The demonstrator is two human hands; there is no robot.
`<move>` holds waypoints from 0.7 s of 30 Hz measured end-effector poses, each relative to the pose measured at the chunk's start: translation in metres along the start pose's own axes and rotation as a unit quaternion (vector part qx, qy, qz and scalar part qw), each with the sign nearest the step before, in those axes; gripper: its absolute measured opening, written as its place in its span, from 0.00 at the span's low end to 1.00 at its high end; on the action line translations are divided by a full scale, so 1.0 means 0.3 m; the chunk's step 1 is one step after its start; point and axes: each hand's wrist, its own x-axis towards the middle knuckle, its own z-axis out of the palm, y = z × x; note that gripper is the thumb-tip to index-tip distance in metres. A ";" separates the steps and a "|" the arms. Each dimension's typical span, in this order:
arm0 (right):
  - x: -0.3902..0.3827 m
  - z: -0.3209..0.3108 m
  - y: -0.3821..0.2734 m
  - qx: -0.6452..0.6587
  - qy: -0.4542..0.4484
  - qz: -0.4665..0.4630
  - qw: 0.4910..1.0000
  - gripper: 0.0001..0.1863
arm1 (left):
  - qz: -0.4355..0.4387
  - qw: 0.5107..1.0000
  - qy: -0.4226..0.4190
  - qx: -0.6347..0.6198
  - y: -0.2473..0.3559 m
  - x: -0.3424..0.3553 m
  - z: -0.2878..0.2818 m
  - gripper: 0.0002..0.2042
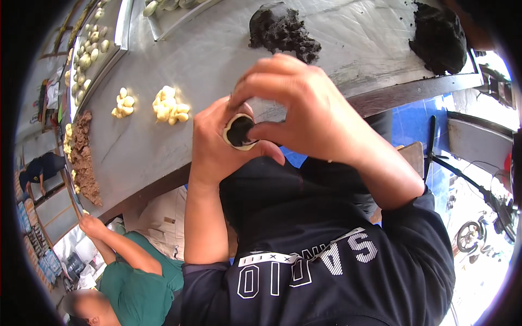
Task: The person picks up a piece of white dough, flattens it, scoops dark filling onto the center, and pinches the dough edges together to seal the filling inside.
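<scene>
My left hand [211, 141] is curled around a round of pale dough [230, 140] with a dark filling [237, 128] in its middle. My right hand [307, 108] arches over it, its thumb pressing at the filling and its fingers bent to the far rim. Beyond my hands on the metal table [206, 65] lie two lumps of black paste [274, 30] [435, 41] and two small piles of pale dough pieces [169, 108] [123, 103].
Trays of pale rounded pieces [87, 57] line the far left, above a strip of brown crumbly mass [86, 157]. A co-worker in green [138, 277] works at lower left; another person [43, 171] is farther off. A wooden seat, black stand [435, 155] and wheel are at right.
</scene>
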 end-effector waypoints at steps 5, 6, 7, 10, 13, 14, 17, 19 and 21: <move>0.027 0.111 0.014 -0.021 -0.033 0.051 0.998 0.30 | -0.060 0.996 -0.046 0.047 -0.011 -0.051 -0.010 0.33; 0.033 0.107 0.005 -0.019 -0.032 0.048 0.998 0.30 | -0.034 0.996 -0.025 0.079 -0.023 -0.066 -0.015 0.34; 0.040 0.092 -0.004 -0.043 -0.003 0.008 0.999 0.30 | -0.009 0.994 -0.005 0.112 -0.034 -0.079 -0.024 0.35; 0.027 0.093 0.008 -0.043 0.035 0.004 0.998 0.26 | -0.091 0.988 0.056 -0.112 -0.067 -0.118 -0.109 0.34; 0.003 0.177 0.006 -0.137 0.057 -0.004 0.989 0.15 | -0.188 0.925 0.078 -0.319 -0.063 -0.136 -0.176 0.23; -0.005 0.212 0.004 -0.211 0.011 0.001 0.977 0.13 | -0.188 0.925 0.077 -0.320 -0.079 -0.141 -0.175 0.23; 0.014 0.148 0.015 -0.317 0.000 0.066 0.946 0.21 | -0.155 0.960 0.080 -0.221 -0.109 -0.172 -0.168 0.18; -0.010 0.035 0.084 -0.347 0.109 0.059 0.930 0.13 | -0.125 0.961 0.077 -0.234 -0.107 -0.139 -0.141 0.18; -0.046 -0.057 0.125 -0.364 0.094 0.089 0.922 0.13 | -0.095 0.954 0.077 -0.273 -0.102 -0.111 -0.113 0.20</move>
